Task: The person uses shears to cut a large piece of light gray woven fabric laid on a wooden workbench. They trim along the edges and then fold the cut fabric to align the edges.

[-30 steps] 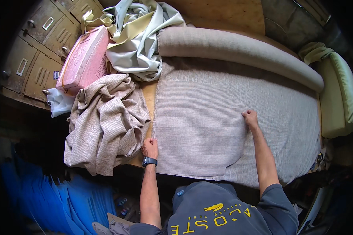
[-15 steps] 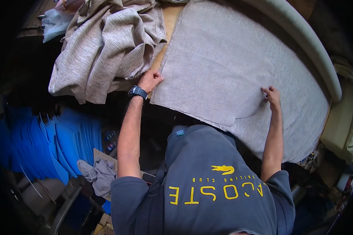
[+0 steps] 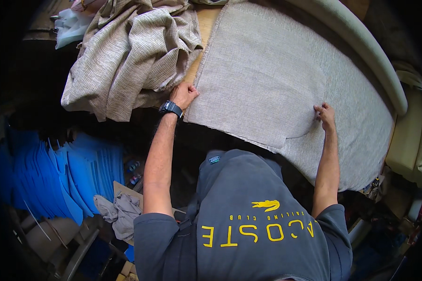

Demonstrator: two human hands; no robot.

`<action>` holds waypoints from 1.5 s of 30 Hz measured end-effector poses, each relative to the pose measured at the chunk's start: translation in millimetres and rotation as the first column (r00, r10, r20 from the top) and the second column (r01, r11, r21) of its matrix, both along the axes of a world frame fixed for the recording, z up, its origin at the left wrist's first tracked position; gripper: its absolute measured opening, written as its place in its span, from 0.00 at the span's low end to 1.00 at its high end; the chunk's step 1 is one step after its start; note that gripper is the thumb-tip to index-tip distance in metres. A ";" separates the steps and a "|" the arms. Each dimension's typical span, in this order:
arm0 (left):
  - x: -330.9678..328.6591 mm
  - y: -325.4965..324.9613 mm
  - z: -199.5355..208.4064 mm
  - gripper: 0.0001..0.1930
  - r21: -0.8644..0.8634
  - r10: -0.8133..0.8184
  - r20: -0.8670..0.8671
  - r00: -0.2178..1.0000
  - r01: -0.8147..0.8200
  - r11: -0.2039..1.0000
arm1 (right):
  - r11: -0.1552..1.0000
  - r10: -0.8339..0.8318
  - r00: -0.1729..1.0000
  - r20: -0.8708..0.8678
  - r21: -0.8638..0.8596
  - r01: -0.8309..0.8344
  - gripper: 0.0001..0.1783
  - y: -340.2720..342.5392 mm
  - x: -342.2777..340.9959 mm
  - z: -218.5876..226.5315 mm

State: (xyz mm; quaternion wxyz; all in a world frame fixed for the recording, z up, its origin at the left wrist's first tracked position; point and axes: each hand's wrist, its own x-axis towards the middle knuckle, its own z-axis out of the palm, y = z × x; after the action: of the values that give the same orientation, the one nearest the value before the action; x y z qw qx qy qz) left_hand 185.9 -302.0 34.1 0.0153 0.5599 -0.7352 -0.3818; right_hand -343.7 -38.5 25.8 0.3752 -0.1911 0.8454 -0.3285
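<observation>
A curved-edged piece of grey-beige woven fabric [image 3: 258, 84] lies flat over a larger sheet of similar fabric [image 3: 361, 126] on the table. At its left edge, my left hand [image 3: 184, 94] is closed, thumb and fingers pinching the cloth's border; a dark watch [image 3: 171, 108] is on that wrist. Toward the right, my right hand [image 3: 326, 116] has its thumb and fingertips pinched together at the curved edge of the upper piece. The fingertips there partly cover the edge.
Crumpled beige fabric [image 3: 131, 56] hangs over the table's left side, beside a strip of bare wood [image 3: 206, 21]. A thick fabric roll [image 3: 368, 42] curves along the far right. Blue sheets [image 3: 56, 173] and a grey rag [image 3: 119, 213] are below left. A pale yellow cushion-like block [image 3: 405, 140] stands right.
The whole view has shifted slightly, with the table's things a little farther right. Both hands keep their places at the fabric's edges.
</observation>
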 end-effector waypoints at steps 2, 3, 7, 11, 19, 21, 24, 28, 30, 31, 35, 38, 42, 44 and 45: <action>-2.3 2.0 1.8 0.15 -0.007 0.012 0.004 1.000 -0.012 1.000 | 1.000 -0.004 0.999 -0.036 -0.001 0.004 0.09 2.9 -3.5 -4.6; -1.3 1.7 2.1 0.15 -0.012 0.011 0.003 1.000 -0.011 1.000 | 1.000 -0.014 0.999 -0.030 -0.016 0.014 0.10 0.1 0.0 -2.2; 4.7 4.3 -5.6 0.13 -0.027 0.038 -0.030 0.999 -0.039 0.999 | 0.999 -0.042 0.999 -0.029 -0.031 0.041 0.11 -1.8 13.6 5.8; 5.9 2.6 -13.2 0.13 -0.045 0.040 -0.008 0.999 -0.041 0.998 | 0.999 -0.007 0.999 -0.039 -0.047 0.005 0.15 -1.2 5.9 -1.3; -73.7 30.5 11.2 0.21 -0.578 -0.117 -0.077 0.990 0.051 0.815 | 0.996 -0.088 0.885 -0.458 -0.050 0.073 0.21 -0.3 17.4 -2.5; -94.3 28.8 5.3 0.27 -0.685 -0.259 0.027 0.966 0.206 0.698 | 0.999 -0.016 0.727 -0.687 -0.039 -0.016 0.25 -16.1 43.5 5.9; -107.3 32.1 -9.5 0.37 -0.582 -0.206 0.185 0.961 0.276 0.765 | 0.942 0.177 0.602 -0.779 -0.042 -0.332 0.29 -57.0 97.0 5.6; -115.1 31.1 -10.0 0.40 -0.523 -0.213 0.211 0.954 0.294 0.800 | 0.597 0.577 0.375 -0.726 0.061 -0.800 0.33 -137.3 182.0 12.0; -113.7 31.0 -10.9 0.40 -0.527 -0.212 0.222 0.952 0.300 0.795 | 0.506 0.561 0.313 -0.766 0.018 -0.862 0.35 -184.9 199.4 1.3; -111.2 30.4 -11.4 0.40 -0.527 -0.209 0.230 0.950 0.302 0.794 | 0.485 0.532 0.301 -0.791 -0.007 -0.874 0.35 -212.7 202.2 -0.3; -108.5 30.2 -14.1 0.39 -0.510 -0.203 0.237 0.950 0.300 0.807 | 0.494 0.474 0.297 -0.829 -0.029 -0.869 0.35 -325.6 203.7 -6.2; -117.1 27.2 -15.8 0.40 -0.486 -0.231 0.240 0.943 0.323 0.812 | 0.537 0.403 0.336 -0.851 -0.077 -0.840 0.34 -393.1 184.6 -19.2; -118.8 23.7 -9.3 0.41 -0.470 -0.228 0.262 0.938 0.331 0.819 | 0.567 0.375 0.371 -0.850 -0.106 -0.817 0.36 -416.8 181.6 -16.3; -118.9 22.7 -7.4 0.41 -0.465 -0.236 0.272 0.933 0.342 0.817 | 0.584 0.366 0.402 -0.840 -0.129 -0.802 0.37 -393.5 184.3 -15.2; -114.6 28.0 -6.6 0.41 -0.463 -0.231 0.283 0.931 0.344 0.817 | 0.580 0.412 0.403 -0.817 -0.106 -0.808 0.37 -370.6 187.7 -16.2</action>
State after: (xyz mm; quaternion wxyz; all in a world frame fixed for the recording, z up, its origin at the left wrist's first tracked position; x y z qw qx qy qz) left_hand 71.3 -274.0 27.6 0.0240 0.4558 -0.8828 -0.1110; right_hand -156.1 -409.1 9.6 0.0462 -0.6990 0.6652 -0.2585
